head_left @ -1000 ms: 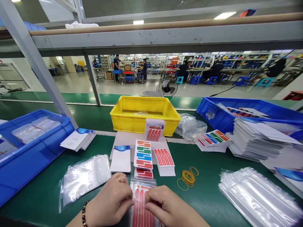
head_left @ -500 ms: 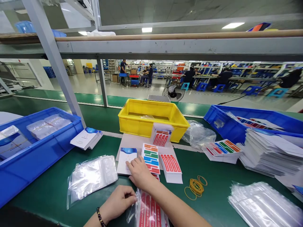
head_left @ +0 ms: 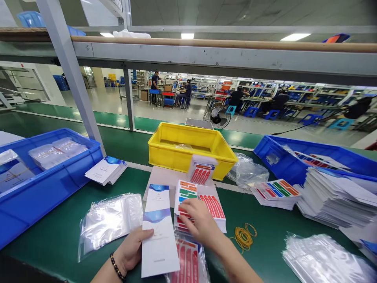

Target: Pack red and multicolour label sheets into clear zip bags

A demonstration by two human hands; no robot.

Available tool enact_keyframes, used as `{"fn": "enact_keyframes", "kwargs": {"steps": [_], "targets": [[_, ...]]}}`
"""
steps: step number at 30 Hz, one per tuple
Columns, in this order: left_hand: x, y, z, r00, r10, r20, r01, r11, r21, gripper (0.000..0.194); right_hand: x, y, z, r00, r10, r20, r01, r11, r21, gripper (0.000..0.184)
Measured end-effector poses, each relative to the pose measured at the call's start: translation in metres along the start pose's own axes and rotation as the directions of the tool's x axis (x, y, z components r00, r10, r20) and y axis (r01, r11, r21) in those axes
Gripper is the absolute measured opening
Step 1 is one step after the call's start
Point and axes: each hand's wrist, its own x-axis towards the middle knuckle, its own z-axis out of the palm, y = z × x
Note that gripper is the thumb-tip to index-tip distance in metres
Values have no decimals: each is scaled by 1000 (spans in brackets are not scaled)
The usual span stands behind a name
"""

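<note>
My left hand (head_left: pixel 132 247), with a beaded bracelet at the wrist, is closed on a white booklet (head_left: pixel 160 247) with a blue top, thumb across its front. Behind it lies a similar booklet (head_left: pixel 158 198) on a grey board. Over a stack of multicoloured sticker sheets (head_left: pixel 186 188) is my right hand (head_left: pixel 198 220), its fingers apart and holding nothing visible; whether they touch the top sheet I cannot tell. To the right of it sits a stack of red sticker sheets (head_left: pixel 214 206). A clear bag with red sticker sheets (head_left: pixel 188 261) lies below, partly covered by the booklet.
A yellow bin (head_left: pixel 176 157) stands behind the board, with blue bins left (head_left: pixel 73 169) and right (head_left: pixel 271 157). Clear plastic bags (head_left: pixel 113 218) lie at left, more bags (head_left: pixel 326 255) at right. Rubber bands (head_left: pixel 244 237) and a tall paper stack (head_left: pixel 332 200) are also on the right.
My left hand has taken hold of a booklet and holds it up over the bagged stickers. My right hand has moved right, from the booklet pile to the multicoloured sheets.
</note>
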Motion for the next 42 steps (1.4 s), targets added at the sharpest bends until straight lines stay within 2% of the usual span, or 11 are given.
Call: {"fn": "enact_keyframes", "kwargs": {"steps": [4, 8, 12, 16, 18, 22, 27, 33, 37, 40, 42], "targets": [[-6, -4, 9, 989, -35, 140, 33, 999, 11, 38, -1, 34, 2, 981, 187, 58, -170, 961, -218, 49], [-3, -8, 27, 983, -84, 163, 73, 994, 76, 40, 0, 43, -3, 981, 162, 105, -148, 981, -125, 22], [4, -12, 45, 980, -149, 135, 134, 984, 115, 46, 2, 40, -8, 974, 174, 142, -158, 980, -119, 21], [8, -20, 48, 968, -199, 153, 178, 974, 137, 40, -1, 32, -8, 969, 194, 156, -154, 960, -234, 49], [9, -26, 45, 965, -209, 157, 189, 973, 130, 35, -3, 32, -8, 971, 184, 153, -145, 962, -231, 39], [11, -30, 43, 965, -229, 130, 219, 972, 83, 34, -2, 45, -13, 993, 95, 70, -89, 993, -77, 25], [17, -21, 54, 967, -206, 148, 218, 974, -68, 37, -13, 24, -26, 930, -129, -344, 97, 989, -111, 24], [31, -13, 63, 973, -148, 177, 180, 968, -175, 38, -44, -25, -47, 950, -308, -59, 309, 951, 9, 23], [31, -13, 62, 972, -233, 34, 235, 971, -38, 27, -50, 31, -45, 974, -7, -226, -3, 999, -44, 27], [31, -8, 68, 962, -258, 89, 256, 966, 30, 36, -48, 80, -31, 923, 325, -204, -374, 881, -290, 30], [33, -4, 73, 965, -247, 94, 241, 968, 72, 37, -44, 95, -19, 890, 411, -199, -456, 816, -354, 29]]}}
